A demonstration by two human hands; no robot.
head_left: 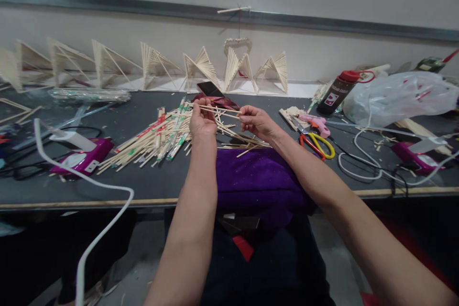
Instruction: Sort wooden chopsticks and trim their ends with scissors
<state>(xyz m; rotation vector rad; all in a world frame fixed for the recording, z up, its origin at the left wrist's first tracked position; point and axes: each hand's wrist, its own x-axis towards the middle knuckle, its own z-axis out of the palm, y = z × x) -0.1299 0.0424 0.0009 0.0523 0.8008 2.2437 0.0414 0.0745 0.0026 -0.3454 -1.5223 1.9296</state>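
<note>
Two thin wooden sticks (226, 112) stretch between my hands, above a purple cloth (251, 172) at the table's front. Closed round their left ends is my left hand (203, 117), palm partly turned up. The fingertips of my right hand (255, 122) pinch the right ends. Below and to the left lies a loose heap of wooden sticks (143, 146), some in clear wrappers with green and red marks. More bare sticks (247, 143) lie under my right hand. A dark phone (211, 89) rests just behind my left hand.
Along the wall stands a row of twisted stick structures (201, 69). Right of my hands lie a pink glue gun (315, 124) and scissors with red and yellow handles (322, 147). Farther right are a dark bottle (337, 93), a plastic bag (401, 98) and white cables (358, 160).
</note>
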